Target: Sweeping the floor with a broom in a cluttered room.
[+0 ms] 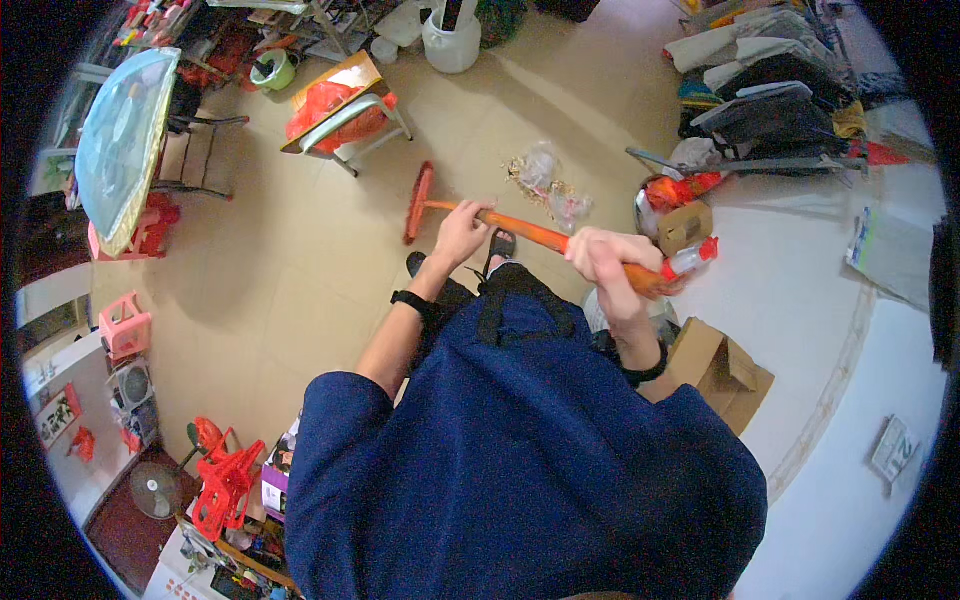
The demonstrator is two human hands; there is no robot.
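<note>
Both my hands hold the orange handle of a push broom point(525, 228) that slants across the picture in front of me. My left hand point(466, 232) rests on the handle nearer the head, its fingers around it. Higher up, my right hand point(615, 262) is closed about the handle near its thick end. The red broom head point(419, 202) is at the left of my feet, over the tiled floor. Beyond the handle lies a pile of small light-brown debris point(530, 191) with crumpled clear plastic bags point(538, 165).
A folding chair with red bags point(330, 112) stands ahead on the left. To the left are a blue mesh food cover point(124, 150) and a pink stool point(125, 325). A hanging clothes rack point(780, 165) and an open cardboard box point(720, 367) are on the right.
</note>
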